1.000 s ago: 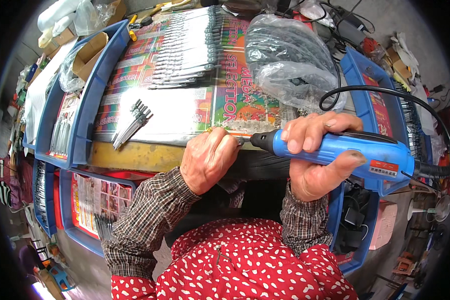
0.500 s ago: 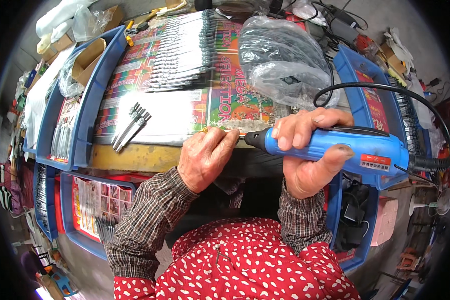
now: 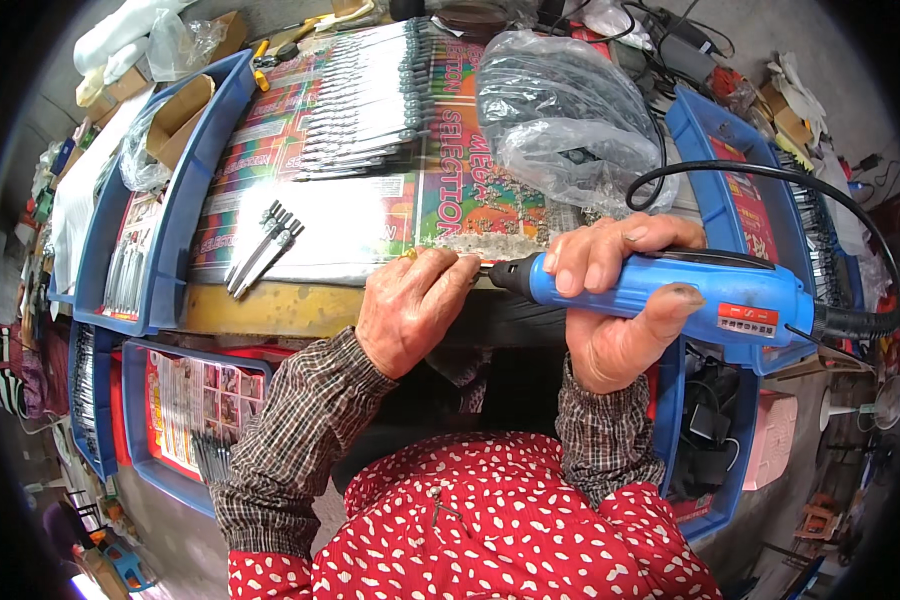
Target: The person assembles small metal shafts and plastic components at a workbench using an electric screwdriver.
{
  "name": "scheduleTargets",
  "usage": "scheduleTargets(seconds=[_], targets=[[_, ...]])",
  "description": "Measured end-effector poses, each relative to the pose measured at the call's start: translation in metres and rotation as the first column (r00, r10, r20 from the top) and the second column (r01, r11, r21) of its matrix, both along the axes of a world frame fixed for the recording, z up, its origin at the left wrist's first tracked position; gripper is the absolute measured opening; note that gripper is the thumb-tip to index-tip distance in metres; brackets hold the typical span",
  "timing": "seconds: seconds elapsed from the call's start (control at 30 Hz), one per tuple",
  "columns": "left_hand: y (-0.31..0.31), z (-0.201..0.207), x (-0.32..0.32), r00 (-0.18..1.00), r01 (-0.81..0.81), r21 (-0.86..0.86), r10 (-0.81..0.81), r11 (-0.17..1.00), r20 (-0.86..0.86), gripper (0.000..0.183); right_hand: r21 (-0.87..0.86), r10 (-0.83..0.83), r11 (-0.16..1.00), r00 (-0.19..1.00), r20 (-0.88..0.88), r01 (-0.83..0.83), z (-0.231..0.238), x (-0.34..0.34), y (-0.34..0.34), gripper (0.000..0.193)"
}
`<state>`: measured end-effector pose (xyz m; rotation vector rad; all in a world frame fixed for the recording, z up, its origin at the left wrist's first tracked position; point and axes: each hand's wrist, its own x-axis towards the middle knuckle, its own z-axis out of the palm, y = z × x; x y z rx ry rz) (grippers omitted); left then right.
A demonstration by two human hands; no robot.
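Observation:
My right hand (image 3: 630, 290) is wrapped round a blue electric screwdriver (image 3: 715, 300), its black nose pointing left. At the tip of that nose, my left hand (image 3: 417, 303) is closed in a pinch over the table's near edge. What its fingers hold is mostly hidden; only a small yellowish bit (image 3: 408, 254) peeks out above the knuckles. Left of the left hand lies a small group of slim silver-and-black rods (image 3: 262, 250). Farther back, a long row of similar rods (image 3: 365, 110) lies side by side on the colourful printed table cover (image 3: 260, 175).
A clear plastic bag (image 3: 570, 110) of dark parts lies at the back right. Blue bins stand left (image 3: 195, 190) and right (image 3: 705, 190) of the table. The screwdriver's black cord (image 3: 760, 170) loops above the right side. Yellow-handled pliers (image 3: 261, 68) lie at the back left.
Both hands stay nearly in place, with the screwdriver still at the left hand's fingers. The orange bit seen between the screwdriver's nose and the left fingers no longer shows.

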<state>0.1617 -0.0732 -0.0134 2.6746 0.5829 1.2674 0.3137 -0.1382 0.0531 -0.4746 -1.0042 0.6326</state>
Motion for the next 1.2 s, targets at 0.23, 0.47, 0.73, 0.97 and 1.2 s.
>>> scheduleTargets(seconds=[0.23, 0.47, 0.73, 0.97, 1.2], targets=[[0.002, -0.005, -0.001, 1.000, 0.008, 0.035, -0.007, 0.999, -0.029, 0.034, -0.077, -0.083, 0.993, 0.994, 0.074, 0.089, 0.002, -0.004, -0.002, 0.052], [0.000, -0.008, -0.001, 1.000, 0.006, 0.048, -0.006, 0.999, -0.015, 0.033, -0.057, -0.071, 0.996, 0.995, 0.066, 0.075, -0.001, -0.001, -0.004, 0.051], [0.003, -0.005, 0.003, 1.000, 0.016, 0.033, -0.016, 0.999, -0.001, 0.031, -0.043, -0.080, 0.996, 0.995, 0.061, 0.083, -0.001, 0.001, -0.001, 0.051], [0.000, -0.006, -0.010, 0.999, -0.031, 0.014, 0.031, 0.999, 0.010, 0.024, -0.013, 0.006, 1.000, 0.999, -0.041, -0.007, -0.001, -0.009, 0.001, 0.045], [-0.003, -0.014, 0.003, 0.995, 0.031, 0.083, -0.039, 0.996, 0.090, 0.024, -0.051, -0.166, 0.984, 0.983, 0.075, 0.170, -0.007, -0.003, -0.011, 0.045]])
